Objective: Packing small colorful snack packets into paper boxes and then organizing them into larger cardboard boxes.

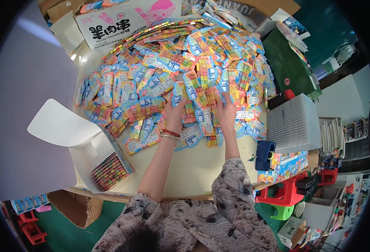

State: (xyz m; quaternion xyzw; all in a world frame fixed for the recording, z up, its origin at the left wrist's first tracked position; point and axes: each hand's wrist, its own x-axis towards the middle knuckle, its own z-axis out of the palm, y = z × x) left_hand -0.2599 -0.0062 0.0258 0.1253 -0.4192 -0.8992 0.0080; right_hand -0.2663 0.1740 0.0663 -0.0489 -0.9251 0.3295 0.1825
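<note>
A big heap of small flat candy packets (159, 86), blue with red and yellow blocks, covers the middle of the table (193, 176). At its near side my left hand (175, 114), a red bead bracelet and a pale bangle at the wrist, is closed on a candy packet (178, 93). To its right my right hand (227, 112) is closed on another candy packet (230, 82), held upright. More packets lie between and under both hands, partly hiding the fingertips. An open display box (122, 153) with packets stacked in rows stands left of my left forearm, its white lid folded back.
Behind the heap stands a printed white carton (126, 21). On the right are a stack of clear plastic trays (294, 122), a dark blue tape dispenser (265, 155) and a red-lidded jar (282, 98). A grey panel (29, 105) borders the left. Red stools (283, 191) stand below the table.
</note>
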